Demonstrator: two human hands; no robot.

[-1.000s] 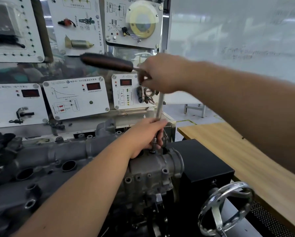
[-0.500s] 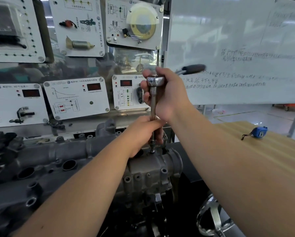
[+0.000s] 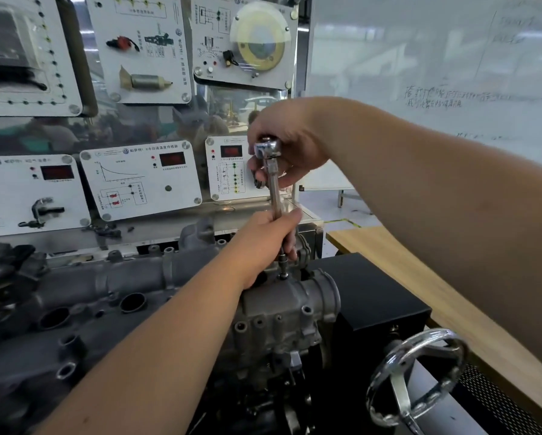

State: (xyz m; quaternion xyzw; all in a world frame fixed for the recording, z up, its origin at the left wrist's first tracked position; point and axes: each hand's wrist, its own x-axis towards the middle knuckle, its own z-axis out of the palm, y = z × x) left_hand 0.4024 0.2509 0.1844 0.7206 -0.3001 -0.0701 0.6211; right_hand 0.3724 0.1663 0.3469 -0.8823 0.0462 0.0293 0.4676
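While two hands (both busy) hold one ratchet (image 3: 273, 183), left fingers (image 3: 291, 238) grip its shaft (image 3: 276, 204), right fingers (image 3: 287, 178) wrap its head (image 3: 267, 149).

Black stand (image 3: 373, 296) carries grey engine (image 3: 279, 309), handwheel (image 3: 399, 394).

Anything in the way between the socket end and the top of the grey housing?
Nothing visible. The socket meets the housing top directly. The left hand grips the extension just above it, and the right hand holds the ratchet head.
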